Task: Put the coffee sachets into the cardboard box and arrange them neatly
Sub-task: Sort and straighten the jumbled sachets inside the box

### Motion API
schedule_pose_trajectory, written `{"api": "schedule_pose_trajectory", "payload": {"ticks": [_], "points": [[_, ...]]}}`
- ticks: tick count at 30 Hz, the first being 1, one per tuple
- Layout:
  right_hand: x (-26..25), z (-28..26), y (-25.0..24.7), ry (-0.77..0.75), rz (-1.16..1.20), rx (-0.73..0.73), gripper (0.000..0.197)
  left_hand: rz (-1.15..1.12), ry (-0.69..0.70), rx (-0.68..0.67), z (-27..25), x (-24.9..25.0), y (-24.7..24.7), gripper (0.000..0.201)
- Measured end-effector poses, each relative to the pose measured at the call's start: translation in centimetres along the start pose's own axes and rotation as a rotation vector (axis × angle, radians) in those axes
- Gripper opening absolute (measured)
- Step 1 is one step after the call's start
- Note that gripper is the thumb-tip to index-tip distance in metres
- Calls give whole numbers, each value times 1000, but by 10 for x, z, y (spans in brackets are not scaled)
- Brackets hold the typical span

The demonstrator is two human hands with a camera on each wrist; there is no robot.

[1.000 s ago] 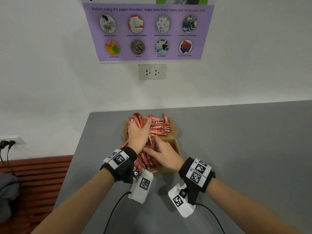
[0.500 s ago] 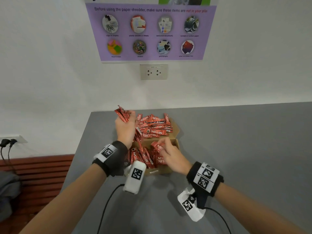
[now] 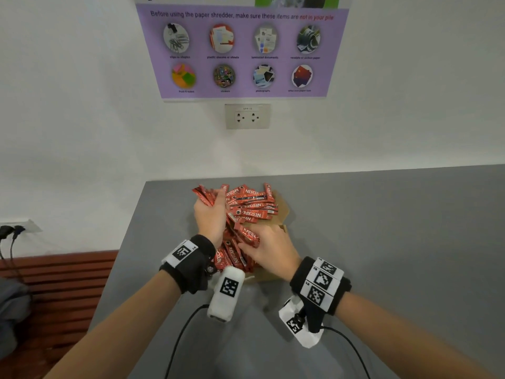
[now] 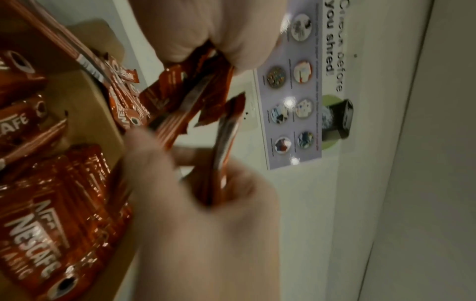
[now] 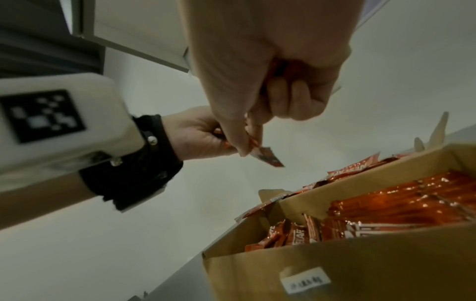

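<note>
Since half a second ago the right hand has closed in on the left hand, and both now meet over the near end of the cardboard box. The left hand's fingers are clenched round a bundle of coffee sachets whose ends fan out past the knuckles. In the right wrist view the right hand's fingers are curled too, and its thumb and forefinger pinch the end of one sachet sticking out of the bottom of that bundle. My reading is that single sachets are being drawn from the handful to be laid into the box one at a time, so the step in hand is the arranging, not the gathering.

Inside the box a row of sachets already lies side by side along one wall, with a looser lot at the near corner. A heap of sachets sits spread across the far flap of the box, not yet sorted, so much of the job seems left.

The sachets are red and read NESCAFE in white, with CLASSIC beneath on some. A small white label is stuck to the front of the box; its writing is too small to read. On the wall above the grey surface hangs a purple poster that says "Before using the paper shredder, make sure these items are not in your pile", above a double socket.
</note>
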State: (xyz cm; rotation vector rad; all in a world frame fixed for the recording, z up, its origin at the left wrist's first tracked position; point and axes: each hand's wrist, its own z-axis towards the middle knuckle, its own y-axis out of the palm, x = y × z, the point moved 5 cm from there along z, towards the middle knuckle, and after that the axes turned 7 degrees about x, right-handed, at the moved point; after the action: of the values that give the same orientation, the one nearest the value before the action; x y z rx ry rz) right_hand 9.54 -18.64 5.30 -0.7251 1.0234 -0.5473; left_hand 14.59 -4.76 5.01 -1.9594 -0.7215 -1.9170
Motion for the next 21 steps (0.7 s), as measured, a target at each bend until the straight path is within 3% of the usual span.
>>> {"api": "schedule_pose_trajectory", "payload": {"ticks": [4,6,10,12,16,21], "points": [[17,-8,-3,56,144,-127,18,32,13,24,22,8,-17,21],[28,-9,-9,86,168,-126,17,171,42,-64,23,14,-20,18],[38,-5,-15,59,135,-150,22,392,-102,-630,-8,12,-2,13],[39,-4,-16,84,155,-175,17,460,-124,-787,-20,11,2,16],[43,-2,-22,77,147,-81,20,579,-39,-791,-26,9,6,13],[40,3,-28,-16,38,51,18,540,-188,-789,-29,-6,8,30]]}}
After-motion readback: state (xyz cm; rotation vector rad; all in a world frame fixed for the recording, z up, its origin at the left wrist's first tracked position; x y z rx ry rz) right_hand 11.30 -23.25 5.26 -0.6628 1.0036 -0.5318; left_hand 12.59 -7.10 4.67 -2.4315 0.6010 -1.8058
